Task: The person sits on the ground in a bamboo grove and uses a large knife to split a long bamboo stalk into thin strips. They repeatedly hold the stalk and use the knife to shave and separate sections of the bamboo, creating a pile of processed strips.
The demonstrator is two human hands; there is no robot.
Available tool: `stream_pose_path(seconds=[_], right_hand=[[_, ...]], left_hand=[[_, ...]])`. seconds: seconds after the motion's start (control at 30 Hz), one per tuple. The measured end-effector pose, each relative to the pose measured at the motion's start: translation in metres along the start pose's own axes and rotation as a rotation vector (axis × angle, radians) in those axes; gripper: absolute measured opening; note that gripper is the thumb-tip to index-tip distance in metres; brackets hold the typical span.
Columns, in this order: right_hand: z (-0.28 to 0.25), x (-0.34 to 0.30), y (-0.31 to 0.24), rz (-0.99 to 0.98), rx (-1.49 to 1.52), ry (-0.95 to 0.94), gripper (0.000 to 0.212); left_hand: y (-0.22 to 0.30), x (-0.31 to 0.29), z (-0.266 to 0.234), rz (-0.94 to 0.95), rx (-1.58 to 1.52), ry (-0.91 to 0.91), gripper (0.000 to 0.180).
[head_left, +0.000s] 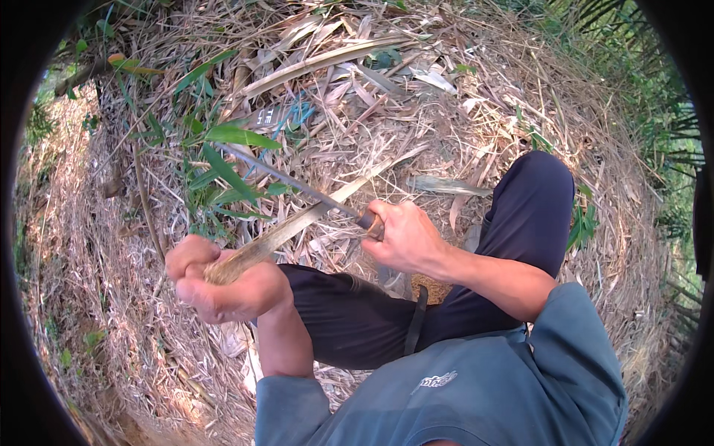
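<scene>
My left hand [234,286] is closed round the near end of a flat, pale brown bamboo strip [286,230]. From there the strip slants up and to the right, thinning to a frayed tip over the litter. In my right hand [409,238] is the short, dark-ringed handle of a knife [297,184]. The narrow grey blade points up and left, crossing the strip a little left of that hand. Whether the edge touches the strip I cannot tell. Green leaves [234,135] surround the blade's far end and partly hide it.
My bent legs in dark trousers [528,215] frame the work on the near side. Dry leaves and stalks [372,126] cover the ground. A dark printed packet [269,117] and blue strands [299,111] lie beyond the green leaves. Shrubs [639,89] stand at the right.
</scene>
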State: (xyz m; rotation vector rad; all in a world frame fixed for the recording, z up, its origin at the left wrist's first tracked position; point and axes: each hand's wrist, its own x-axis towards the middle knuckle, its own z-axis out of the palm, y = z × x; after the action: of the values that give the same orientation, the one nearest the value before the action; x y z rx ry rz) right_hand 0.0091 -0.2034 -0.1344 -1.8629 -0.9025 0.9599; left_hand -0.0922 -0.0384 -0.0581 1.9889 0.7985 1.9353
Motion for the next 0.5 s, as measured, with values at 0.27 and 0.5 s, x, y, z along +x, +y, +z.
stream_pose_path(seconds=[0.27,0.5], right_hand=[[0.003,0.009,0.005,-0.096,0.008,0.042,0.024],[0.001,0.013,0.011,-0.058,-0.068,0.014,0.022]], left_hand=[[-0.007,0.01,0.008,0.136,-0.074,-0.123,0.047],[-0.022,0.009,0.014,-0.05,-0.07,-0.048,0.049]])
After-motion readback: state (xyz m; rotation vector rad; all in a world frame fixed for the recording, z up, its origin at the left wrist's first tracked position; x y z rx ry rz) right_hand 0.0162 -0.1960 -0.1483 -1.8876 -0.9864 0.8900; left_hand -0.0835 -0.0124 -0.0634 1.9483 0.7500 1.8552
